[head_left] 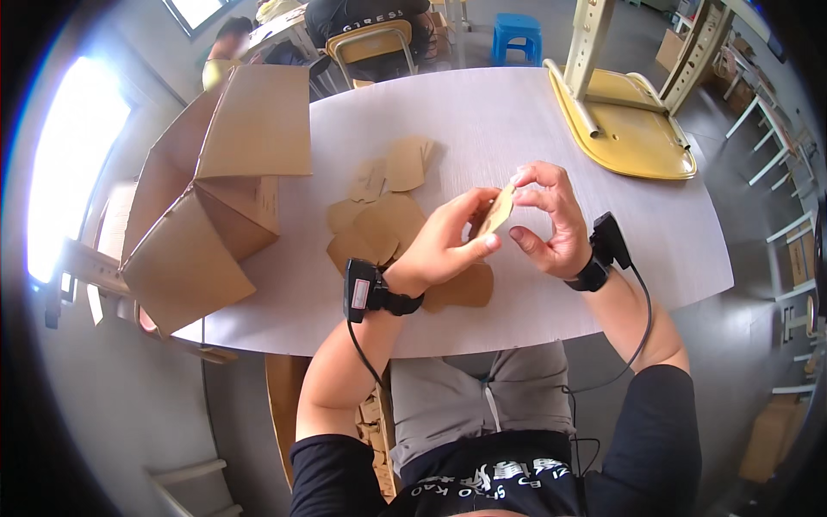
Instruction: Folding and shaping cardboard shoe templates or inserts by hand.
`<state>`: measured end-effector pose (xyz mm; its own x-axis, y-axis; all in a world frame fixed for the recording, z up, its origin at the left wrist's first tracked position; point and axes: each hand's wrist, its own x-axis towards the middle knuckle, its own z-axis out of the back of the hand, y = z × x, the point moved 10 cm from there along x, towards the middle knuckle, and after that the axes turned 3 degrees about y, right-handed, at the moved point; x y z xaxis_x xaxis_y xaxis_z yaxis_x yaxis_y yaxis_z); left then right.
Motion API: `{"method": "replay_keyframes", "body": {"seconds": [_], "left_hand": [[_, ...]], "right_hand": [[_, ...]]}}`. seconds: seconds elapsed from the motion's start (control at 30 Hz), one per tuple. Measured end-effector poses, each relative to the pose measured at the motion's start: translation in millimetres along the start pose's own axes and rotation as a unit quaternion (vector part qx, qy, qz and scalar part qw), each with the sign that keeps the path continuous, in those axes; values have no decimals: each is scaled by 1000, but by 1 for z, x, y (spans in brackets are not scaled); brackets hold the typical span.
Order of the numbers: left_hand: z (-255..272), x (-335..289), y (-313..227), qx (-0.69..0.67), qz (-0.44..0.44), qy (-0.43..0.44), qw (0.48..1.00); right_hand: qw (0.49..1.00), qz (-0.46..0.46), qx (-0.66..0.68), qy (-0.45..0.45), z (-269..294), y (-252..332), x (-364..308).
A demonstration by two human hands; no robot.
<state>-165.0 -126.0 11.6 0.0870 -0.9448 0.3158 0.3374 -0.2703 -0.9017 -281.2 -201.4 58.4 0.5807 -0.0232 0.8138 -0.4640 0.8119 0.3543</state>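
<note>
A small stack or folded piece of brown kraft card (498,212) is tilted up over the table, gripped between the thumb and fingers of my left hand (452,237). My right hand (551,226) is just to its right, thumb and fingers curved and apart. A fingertip of that hand meets or nearly meets the card's upper edge; contact is hard to tell. Under and beyond my left hand lie several flat brown card pieces (392,217) with rounded corners, loosely overlapping. Another brown piece (465,289) rests close to my left wrist, partly hidden by it.
A large cardboard box (202,198) with raised flaps is at the table's left. A yellow chair (633,142) is upside down on the far right of the pale table (663,241). Beyond are a seated person (366,21), another person and a blue stool (517,39).
</note>
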Motion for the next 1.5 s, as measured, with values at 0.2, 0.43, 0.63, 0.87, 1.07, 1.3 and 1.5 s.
{"method": "replay_keyframes", "body": {"seconds": [0.2,0.43,0.63,0.87,1.07,1.3,1.5], "left_hand": [[-10,5,4,-27,19,41,999],[-19,1,-2,-109,44,66,991],[-19,1,-2,-112,39,57,991],[-12,0,1,-67,52,39,996],[-12,-1,-1,-71,42,60,995],[-38,-11,-4,-149,33,207,966],[-24,-8,11,-97,73,137,983]], "right_hand": [[999,-18,31,20,7,1,11],[1000,-27,-8,2,8,-4,8],[996,-1,-87,-26,15,6,7],[995,-18,-96,21,10,-2,9],[991,-19,28,132,-19,0,3],[978,35,128,160,-30,17,3],[967,-85,206,127,-29,-12,-5]]}}
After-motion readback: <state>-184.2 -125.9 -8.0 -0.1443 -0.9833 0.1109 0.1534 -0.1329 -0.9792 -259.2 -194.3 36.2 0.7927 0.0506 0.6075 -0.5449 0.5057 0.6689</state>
